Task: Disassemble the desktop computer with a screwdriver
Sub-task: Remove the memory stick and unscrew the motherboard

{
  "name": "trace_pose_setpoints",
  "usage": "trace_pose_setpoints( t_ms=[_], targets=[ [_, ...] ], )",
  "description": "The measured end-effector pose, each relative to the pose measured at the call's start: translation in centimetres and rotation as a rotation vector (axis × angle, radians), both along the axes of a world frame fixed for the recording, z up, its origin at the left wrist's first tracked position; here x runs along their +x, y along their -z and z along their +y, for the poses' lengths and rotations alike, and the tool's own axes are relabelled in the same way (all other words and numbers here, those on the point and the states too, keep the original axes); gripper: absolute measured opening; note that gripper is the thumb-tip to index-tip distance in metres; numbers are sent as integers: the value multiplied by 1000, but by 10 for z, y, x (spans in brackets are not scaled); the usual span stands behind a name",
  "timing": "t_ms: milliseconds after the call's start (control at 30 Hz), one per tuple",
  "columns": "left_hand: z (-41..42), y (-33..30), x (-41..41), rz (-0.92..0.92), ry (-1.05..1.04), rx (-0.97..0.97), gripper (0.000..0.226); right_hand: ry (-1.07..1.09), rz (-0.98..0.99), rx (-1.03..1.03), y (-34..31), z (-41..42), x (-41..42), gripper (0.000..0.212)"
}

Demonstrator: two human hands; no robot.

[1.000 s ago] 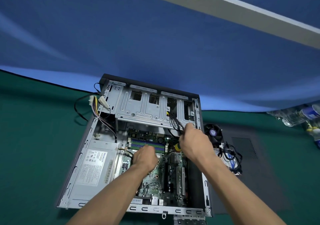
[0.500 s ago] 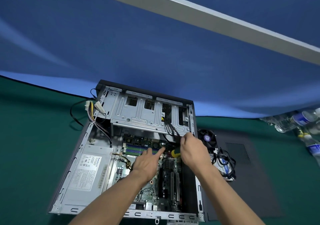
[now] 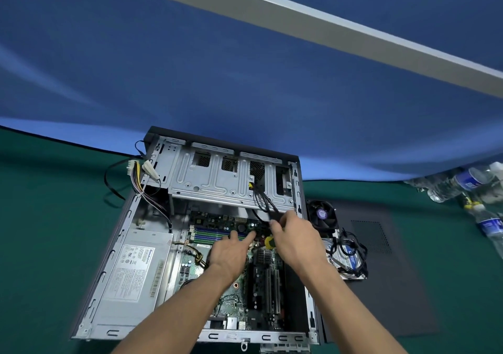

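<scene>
A green counter (image 3: pixel 40 231) carries the opened desktop computer (image 3: pixel 196 244), which lies on its side near the middle with its far end against a blue backdrop (image 3: pixel 190 81). Inside, the bare metal drive cage (image 3: pixel 226 179) spans the far end, the grey power supply (image 3: pixel 133 274) fills the left side, and the green motherboard (image 3: pixel 239 293) lies to the right of it. A dark side panel (image 3: pixel 392 272) lies flat on the counter just right of the case, with a loose fan (image 3: pixel 322 214) and a drive wrapped in cables (image 3: pixel 348 258) on it. Plastic bottles (image 3: pixel 462 185) lie at the far right edge.

Both forearms reach in from the near edge. The right hand (image 3: pixel 296 239) pinches black cables (image 3: pixel 265 204) that hang from the cage, and a yellow screwdriver handle (image 3: pixel 270 242) shows under its palm. The left hand (image 3: pixel 231 253) is relaxed, forefinger extended, its tip on the board near the memory slots (image 3: pixel 215 235). Open counter stretches left of the case.
</scene>
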State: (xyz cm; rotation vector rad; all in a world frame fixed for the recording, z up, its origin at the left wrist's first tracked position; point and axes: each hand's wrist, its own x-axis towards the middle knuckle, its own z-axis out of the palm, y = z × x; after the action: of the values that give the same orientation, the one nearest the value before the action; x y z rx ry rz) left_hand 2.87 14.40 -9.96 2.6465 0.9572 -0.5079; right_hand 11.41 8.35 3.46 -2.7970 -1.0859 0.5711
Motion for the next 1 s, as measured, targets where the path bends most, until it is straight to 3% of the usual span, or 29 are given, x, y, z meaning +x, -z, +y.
trace_pose_setpoints(
  t_ms=[333, 500, 600, 667, 833, 900, 1000],
  targets=[
    [1, 2, -5, -74, -27, -73, 81, -1, 47, 140, 5, 2, -5, 23],
    [-1, 2, -3, -270, -71, -51, 86, 21, 20, 103, 4, 4, -3, 23],
    [-3, 5, 2, -341, -60, -56, 73, 12, 4, 88, 3, 4, 0, 16],
    [-1, 10, 1, -317, -46, -49, 58, 6, 19, 78, 3, 4, 1, 22],
    [-2, 16, 6, -269, 17, 28, 66, -22, -42, 27, 4, 0, 2, 30],
    [-1, 16, 8, -279, 26, 45, 56, -12, -4, 74, 5, -3, 3, 22],
    [3, 16, 7, -283, 22, 13, 44, 11, 28, 81, 5, -7, 6, 27]
  ],
)
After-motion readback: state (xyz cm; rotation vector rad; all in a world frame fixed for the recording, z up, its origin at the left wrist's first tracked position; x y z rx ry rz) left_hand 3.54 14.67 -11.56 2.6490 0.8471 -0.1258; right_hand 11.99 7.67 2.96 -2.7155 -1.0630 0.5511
